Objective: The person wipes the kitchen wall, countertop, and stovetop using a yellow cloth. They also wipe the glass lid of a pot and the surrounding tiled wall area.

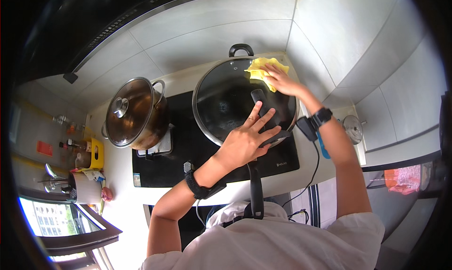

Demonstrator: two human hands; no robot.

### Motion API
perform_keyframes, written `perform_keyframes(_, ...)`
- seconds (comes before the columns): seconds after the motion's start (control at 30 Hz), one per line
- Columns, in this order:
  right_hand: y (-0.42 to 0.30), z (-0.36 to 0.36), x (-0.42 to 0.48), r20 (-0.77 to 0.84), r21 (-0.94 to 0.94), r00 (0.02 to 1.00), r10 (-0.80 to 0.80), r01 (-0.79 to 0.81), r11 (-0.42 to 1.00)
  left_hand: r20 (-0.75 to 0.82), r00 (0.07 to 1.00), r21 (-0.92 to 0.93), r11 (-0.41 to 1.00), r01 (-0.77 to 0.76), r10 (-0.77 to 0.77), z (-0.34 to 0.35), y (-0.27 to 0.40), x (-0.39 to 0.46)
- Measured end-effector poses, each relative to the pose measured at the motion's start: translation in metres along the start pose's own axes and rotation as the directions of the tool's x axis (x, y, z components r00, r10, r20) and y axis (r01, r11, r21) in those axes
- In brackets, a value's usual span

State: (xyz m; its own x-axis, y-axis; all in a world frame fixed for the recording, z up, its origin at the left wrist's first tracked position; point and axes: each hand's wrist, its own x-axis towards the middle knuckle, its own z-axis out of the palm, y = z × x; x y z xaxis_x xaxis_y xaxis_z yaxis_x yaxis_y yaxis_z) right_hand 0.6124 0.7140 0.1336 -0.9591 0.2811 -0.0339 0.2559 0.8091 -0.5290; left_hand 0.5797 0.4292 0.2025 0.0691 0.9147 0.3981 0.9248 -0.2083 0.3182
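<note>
A large wok with a glass lid [222, 100] sits on the right side of the black cooktop [212, 174]. My right hand [280, 81] presses a yellow cloth [263, 66] onto the lid's upper right part, near the rim. My left hand [249, 139] lies over the lid's near right part with its fingers spread, at the black lid handle [259, 97]; whether it grips the handle is hard to tell. The wok's long black handle [256, 192] points toward my body, and a black loop handle [241, 50] stands at the far side.
Left of the wok stands a lidded metal pot [152, 128]. A utensil holder [86, 188], a yellow rack [97, 153] and an open window [84, 231] are at the left. Tiled walls [219, 40] enclose the back and right. A black cable [316, 167] hangs over the counter edge.
</note>
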Motion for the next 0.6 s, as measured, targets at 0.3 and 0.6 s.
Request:
perform_keyframes(0.3, -0.054, -0.017, 0.061, 0.404, 0.098, 0.853, -0.330, 0.318, 0.943, 0.024, 0.999, -0.016, 0.999, 0.029, -0.029, -0.002, -0.001, -0.005)
perform_keyframes(0.6, -0.027, -0.023, 0.048, 0.295, 0.172, 0.918, -0.267, 0.224, 0.959, -0.059, 0.998, -0.011, 1.000, 0.027, -0.028, 0.003, -0.001, -0.007)
